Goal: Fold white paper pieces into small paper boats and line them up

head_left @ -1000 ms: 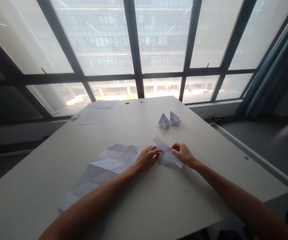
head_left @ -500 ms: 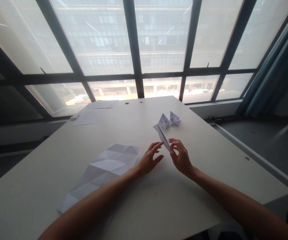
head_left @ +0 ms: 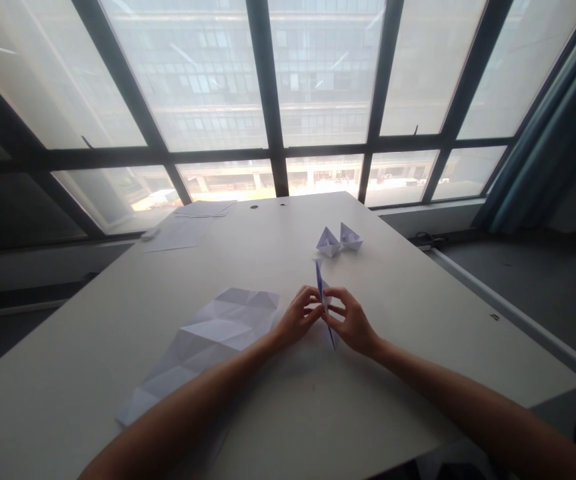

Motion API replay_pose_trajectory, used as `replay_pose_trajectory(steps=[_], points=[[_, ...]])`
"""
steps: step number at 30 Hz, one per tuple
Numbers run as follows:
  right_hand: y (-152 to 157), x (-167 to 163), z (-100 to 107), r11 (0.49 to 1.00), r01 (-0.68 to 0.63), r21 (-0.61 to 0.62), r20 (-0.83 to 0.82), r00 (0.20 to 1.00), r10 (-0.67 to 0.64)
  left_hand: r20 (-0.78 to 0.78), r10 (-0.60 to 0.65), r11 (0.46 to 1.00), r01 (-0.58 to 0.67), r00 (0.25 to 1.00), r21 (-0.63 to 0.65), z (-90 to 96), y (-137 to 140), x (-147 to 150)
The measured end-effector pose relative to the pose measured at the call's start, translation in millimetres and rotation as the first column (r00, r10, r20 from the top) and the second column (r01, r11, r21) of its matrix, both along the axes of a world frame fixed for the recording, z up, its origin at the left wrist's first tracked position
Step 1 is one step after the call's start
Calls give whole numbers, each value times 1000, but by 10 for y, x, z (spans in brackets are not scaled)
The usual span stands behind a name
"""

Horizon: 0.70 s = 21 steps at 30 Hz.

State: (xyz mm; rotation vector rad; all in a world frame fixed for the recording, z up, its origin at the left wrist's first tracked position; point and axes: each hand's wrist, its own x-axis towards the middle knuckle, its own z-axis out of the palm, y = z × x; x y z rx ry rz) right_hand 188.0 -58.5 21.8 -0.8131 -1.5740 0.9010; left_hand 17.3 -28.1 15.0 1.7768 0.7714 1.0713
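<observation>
A folded piece of white paper [head_left: 319, 280] stands nearly on edge between my hands, its layers slightly parted. From the left, my left hand [head_left: 299, 312] pinches its side with fingers closed. My right hand [head_left: 349, 320] grips it from the right, thumb and fingertips pressed on the paper. Just beyond it sit two folded paper boats [head_left: 328, 243], side by side. To the left lies a large creased sheet of paper [head_left: 213, 328], partly covered by my left forearm.
Flat paper sheets [head_left: 175, 235] lie at the far left of the white table [head_left: 268, 433]. Two small dark spots mark the table's far end. Tall windows [head_left: 208, 73] stand behind it, and a blue curtain [head_left: 548, 113] hangs at the right.
The folded paper has come nearer and turned more upright, edge towards me. My left hand, with fingers spread before, has closed on it. The right hand has shifted its grip.
</observation>
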Motion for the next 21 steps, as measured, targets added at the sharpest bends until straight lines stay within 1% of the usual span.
replay_pose_trajectory(steps=[3, 6, 9, 12, 15, 17, 18, 21], points=[[28, 15, -1, 997, -23, -72, -40, 999, 20, 15, -4, 999, 5, 1000, -40, 7, 2, 2], [63, 30, -26, 993, -44, -109, -75, 997, 36, 14, 9, 999, -8, 1000, -48, 16, -1, 4], [86, 27, -65, 993, -9, -120, -58, 998, 2, -23, 57, 998, -58, 998, -35, 11, -4, 19], [89, -5, -112, 996, 44, -83, 2, 999, -44, -90, 105, 994, -108, 990, -32, -5, 1, 44], [92, -35, -152, 997, 71, 5, 88, 994, -71, -160, 135, 991, -134, 978, 18, -14, 11, 62], [108, -31, -163, 989, 136, 50, 183, 973, -143, -190, 160, 986, -149, 969, 71, -15, 17, 60], [122, -19, -163, 980, 189, 60, 243, 950, -198, -198, 173, 983, -158, 965, 89, -15, 20, 55], [176, 44, -147, 929, 363, 68, 409, 839, -358, -207, 208, 976, -189, 956, 104, -15, 28, 29]])
